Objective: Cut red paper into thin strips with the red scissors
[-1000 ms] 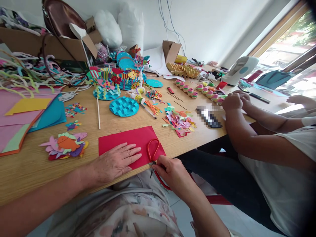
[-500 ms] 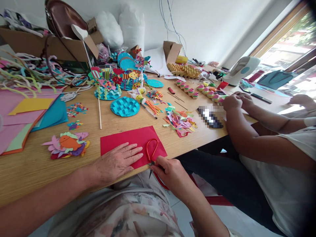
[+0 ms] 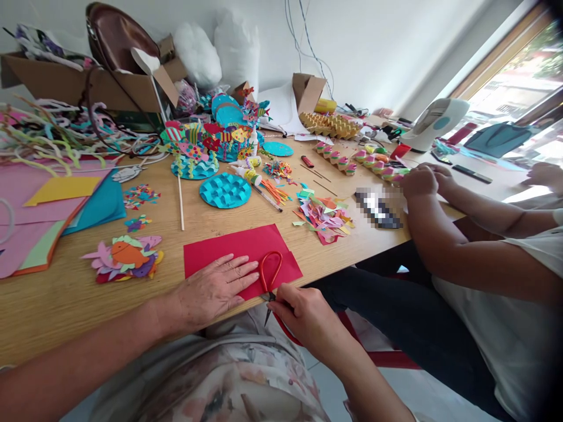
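Note:
A sheet of red paper (image 3: 233, 243) lies at the front edge of the wooden table. My left hand (image 3: 215, 290) rests flat on it, fingers stretched out and pointing right. At the paper's lower right, my right hand (image 3: 303, 310) grips a pair of scissors (image 3: 271, 272) with red handles. One handle loop lies over the red paper, and the dark blades point down past the table edge. Left of the paper is a pile of cut paper fish (image 3: 127, 258). A heap of paper scraps (image 3: 325, 214) lies to the right.
Behind the paper are a blue woven paper disc (image 3: 225, 190), a glue bottle (image 3: 250, 176) and a pen (image 3: 270, 199). Coloured paper sheets (image 3: 48, 217) are stacked at left. A co-worker's hands (image 3: 424, 179) are at the table on the right, near a pixelated dark object (image 3: 378, 208).
The whole view has shifted slightly, so things appear a little further right. My left hand stays flat on the red paper, and my right hand keeps hold of the scissors.

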### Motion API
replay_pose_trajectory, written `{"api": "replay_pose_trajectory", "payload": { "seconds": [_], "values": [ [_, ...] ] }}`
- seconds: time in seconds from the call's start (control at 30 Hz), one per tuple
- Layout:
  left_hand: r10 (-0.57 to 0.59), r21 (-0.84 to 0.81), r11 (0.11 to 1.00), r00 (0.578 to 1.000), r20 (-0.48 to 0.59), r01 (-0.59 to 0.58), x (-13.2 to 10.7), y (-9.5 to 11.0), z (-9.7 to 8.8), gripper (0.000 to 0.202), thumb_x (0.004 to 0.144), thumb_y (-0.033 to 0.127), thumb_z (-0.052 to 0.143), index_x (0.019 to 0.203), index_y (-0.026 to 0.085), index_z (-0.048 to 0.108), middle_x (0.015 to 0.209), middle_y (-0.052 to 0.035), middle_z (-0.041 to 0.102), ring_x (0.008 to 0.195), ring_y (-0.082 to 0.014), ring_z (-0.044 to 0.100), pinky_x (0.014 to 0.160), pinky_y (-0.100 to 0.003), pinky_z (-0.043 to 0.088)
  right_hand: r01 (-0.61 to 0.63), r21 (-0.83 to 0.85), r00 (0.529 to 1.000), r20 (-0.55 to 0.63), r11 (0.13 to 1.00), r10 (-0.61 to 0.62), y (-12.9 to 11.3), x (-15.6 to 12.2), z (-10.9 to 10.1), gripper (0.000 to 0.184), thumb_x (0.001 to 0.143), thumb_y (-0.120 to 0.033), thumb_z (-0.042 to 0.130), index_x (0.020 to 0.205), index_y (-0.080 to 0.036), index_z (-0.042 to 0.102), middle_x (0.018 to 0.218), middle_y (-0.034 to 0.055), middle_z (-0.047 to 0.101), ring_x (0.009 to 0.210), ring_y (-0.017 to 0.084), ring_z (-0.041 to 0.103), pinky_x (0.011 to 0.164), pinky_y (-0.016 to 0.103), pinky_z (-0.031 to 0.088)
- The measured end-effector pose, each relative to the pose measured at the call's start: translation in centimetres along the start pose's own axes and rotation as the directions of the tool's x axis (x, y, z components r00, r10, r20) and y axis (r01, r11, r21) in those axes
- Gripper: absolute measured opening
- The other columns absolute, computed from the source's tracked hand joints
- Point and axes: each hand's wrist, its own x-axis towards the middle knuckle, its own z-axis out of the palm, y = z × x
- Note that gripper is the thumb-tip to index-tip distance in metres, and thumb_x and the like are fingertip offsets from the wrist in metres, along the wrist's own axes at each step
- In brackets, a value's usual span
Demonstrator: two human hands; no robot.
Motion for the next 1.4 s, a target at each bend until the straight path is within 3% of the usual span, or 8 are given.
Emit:
{"api": "replay_pose_trajectory", "payload": {
  "seconds": [0.3,0.47,0.63,0.77,0.93,1.4],
  "values": [
    [-0.015,0.007,1.000,1.000,-0.004,0.015,0.3,0.2,0.0,0.040,0.090,0.031,0.033,0.128,0.020,0.041,0.138,-0.0052,0.041,0.128,-0.0206,0.031,0.105,-0.038,0.022,-0.022,-0.046,1.000,0.002,0.999,0.022,-0.4,0.3,0.0,0.023,0.079,-0.022,0.055,0.060,-0.019,0.044,0.051,-0.0044,0.045,0.045,0.009,0.036,0.046,0.020,0.022],
    [-0.028,-0.008,1.000,1.000,-0.005,0.027,0.4,0.5,0.0,0.040,0.090,0.031,0.034,0.128,0.020,0.041,0.139,-0.0050,0.040,0.129,-0.0196,0.030,0.106,-0.037,0.021,-0.031,0.018,0.998,0.046,0.999,0.030,-0.8,-0.1,-0.1,0.022,0.079,-0.020,0.055,0.061,-0.019,0.042,0.050,-0.0047,0.043,0.046,0.009,0.036,0.046,0.019,0.023],
    [-0.052,-0.045,0.998,0.999,-0.004,0.052,0.3,0.4,-0.2,0.043,0.089,0.029,0.037,0.130,0.015,0.037,0.139,-0.0094,0.039,0.128,-0.0199,0.031,0.106,-0.036,0.023,-0.019,0.019,0.999,0.036,1.000,0.018,-0.7,-0.2,-0.1,0.023,0.079,-0.021,0.055,0.060,-0.019,0.042,0.050,-0.0053,0.041,0.046,0.008,0.035,0.046,0.019,0.023],
    [0.000,-0.030,1.000,1.000,-0.006,0.000,-0.8,-0.3,-0.4,0.037,0.090,0.026,0.036,0.126,0.020,0.043,0.138,-0.0056,0.041,0.128,-0.0201,0.032,0.106,-0.040,0.021,0.004,0.000,1.000,0.011,1.000,-0.004,-0.4,-0.2,-0.1,0.022,0.079,-0.021,0.055,0.060,-0.019,0.044,0.049,-0.0058,0.041,0.045,0.008,0.033,0.045,0.019,0.023],
    [0.006,-0.013,1.000,1.000,-0.011,-0.007,-1.9,-0.7,-0.1,0.040,0.089,0.023,0.036,0.129,0.021,0.040,0.138,-0.0054,0.040,0.128,-0.0211,0.032,0.104,-0.040,0.025,0.009,-0.008,1.000,0.009,1.000,-0.009,-0.5,0.1,-0.2,0.021,0.079,-0.021,0.056,0.060,-0.019,0.046,0.049,-0.0059,0.042,0.044,0.008,0.035,0.044,0.019,0.023],
    [-0.009,-0.017,1.000,1.000,-0.018,0.009,-1.5,-0.2,0.2,0.042,0.089,0.025,0.036,0.131,0.022,0.036,0.139,-0.0033,0.039,0.129,-0.0204,0.031,0.105,-0.038,0.022,0.018,0.007,0.998,0.054,1.000,-0.019,-0.8,0.1,-0.3,0.022,0.079,-0.021,0.056,0.060,-0.019,0.045,0.049,-0.0058,0.042,0.044,0.008,0.037,0.044,0.018,0.023]
  ]
}}
